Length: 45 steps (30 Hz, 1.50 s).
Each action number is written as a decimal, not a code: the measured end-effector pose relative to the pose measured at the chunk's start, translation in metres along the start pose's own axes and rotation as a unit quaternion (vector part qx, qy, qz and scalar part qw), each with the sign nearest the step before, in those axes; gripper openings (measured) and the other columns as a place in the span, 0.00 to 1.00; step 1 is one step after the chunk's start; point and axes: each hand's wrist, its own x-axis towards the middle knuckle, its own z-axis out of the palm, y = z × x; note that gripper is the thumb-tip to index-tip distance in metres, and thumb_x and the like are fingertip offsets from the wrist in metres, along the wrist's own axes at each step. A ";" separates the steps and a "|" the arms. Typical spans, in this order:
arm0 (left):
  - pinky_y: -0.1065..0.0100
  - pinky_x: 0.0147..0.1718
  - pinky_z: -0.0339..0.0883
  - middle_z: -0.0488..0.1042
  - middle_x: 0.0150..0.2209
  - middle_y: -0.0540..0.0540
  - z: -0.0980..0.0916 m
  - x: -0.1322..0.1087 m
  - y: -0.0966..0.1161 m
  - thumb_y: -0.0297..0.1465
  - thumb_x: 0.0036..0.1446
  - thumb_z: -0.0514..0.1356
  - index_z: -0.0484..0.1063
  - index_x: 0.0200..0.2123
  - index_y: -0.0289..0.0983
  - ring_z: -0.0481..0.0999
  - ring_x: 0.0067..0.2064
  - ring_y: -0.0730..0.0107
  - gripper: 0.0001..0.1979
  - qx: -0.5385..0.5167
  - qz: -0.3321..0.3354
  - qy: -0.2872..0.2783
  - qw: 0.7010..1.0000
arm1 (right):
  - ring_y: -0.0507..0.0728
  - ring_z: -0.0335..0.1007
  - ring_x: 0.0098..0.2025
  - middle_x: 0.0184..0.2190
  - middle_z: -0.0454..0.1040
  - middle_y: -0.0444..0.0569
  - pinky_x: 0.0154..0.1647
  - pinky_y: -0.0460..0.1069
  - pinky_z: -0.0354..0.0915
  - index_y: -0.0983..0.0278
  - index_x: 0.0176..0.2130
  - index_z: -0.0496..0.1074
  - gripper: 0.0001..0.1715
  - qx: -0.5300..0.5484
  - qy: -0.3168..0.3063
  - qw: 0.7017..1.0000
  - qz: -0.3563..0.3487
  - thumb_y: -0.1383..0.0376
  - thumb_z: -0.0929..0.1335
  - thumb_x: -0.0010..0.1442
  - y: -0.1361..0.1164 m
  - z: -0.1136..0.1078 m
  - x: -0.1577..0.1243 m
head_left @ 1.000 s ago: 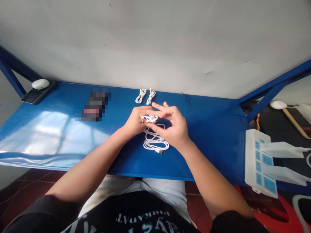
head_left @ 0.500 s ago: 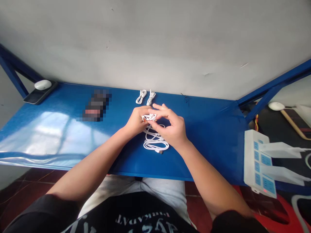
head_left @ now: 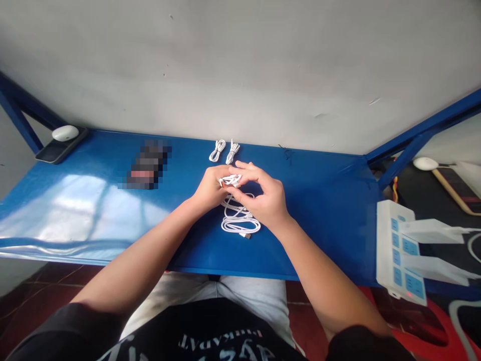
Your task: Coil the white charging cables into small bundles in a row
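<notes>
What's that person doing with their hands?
A person is holding a small bunched-up part of a white cable between their left hand and right hand. More loops of it lie on the blue table just below their hands. Two small coiled white cables lie farther along, near the wall. A white power strip sits off to the right.

Cable coils [head_left: 217,150] ahead, power strip [head_left: 394,250] rightward

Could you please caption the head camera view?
Left hand and right hand grip a white cable over a blue table.
</notes>
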 end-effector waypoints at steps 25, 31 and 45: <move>0.68 0.32 0.62 0.70 0.33 0.50 -0.007 0.011 0.015 0.16 0.40 0.65 0.67 0.39 0.35 0.73 0.33 0.71 0.22 -0.398 -0.356 0.038 0.844 | 0.63 0.79 0.37 0.33 0.83 0.54 0.45 0.55 0.71 0.65 0.33 0.82 0.09 -0.303 0.101 0.865 0.388 0.62 0.73 0.55 0.140 -0.103 0.006; 0.64 0.40 0.68 0.72 0.34 0.49 -0.007 0.009 0.019 0.14 0.43 0.64 0.66 0.44 0.34 0.78 0.36 0.68 0.24 -0.423 -0.364 0.016 0.830 | 0.63 0.78 0.33 0.27 0.81 0.55 0.44 0.57 0.72 0.65 0.28 0.80 0.08 -0.332 0.111 0.849 0.395 0.62 0.72 0.55 0.140 -0.106 0.005; 0.66 0.41 0.71 0.75 0.37 0.45 -0.013 0.005 0.017 0.18 0.55 0.66 0.69 0.50 0.33 0.80 0.38 0.67 0.20 -0.434 -0.367 -0.091 0.818 | 0.60 0.77 0.29 0.25 0.78 0.49 0.36 0.55 0.74 0.65 0.29 0.77 0.06 -0.207 0.255 0.878 0.349 0.65 0.72 0.46 0.118 -0.122 0.014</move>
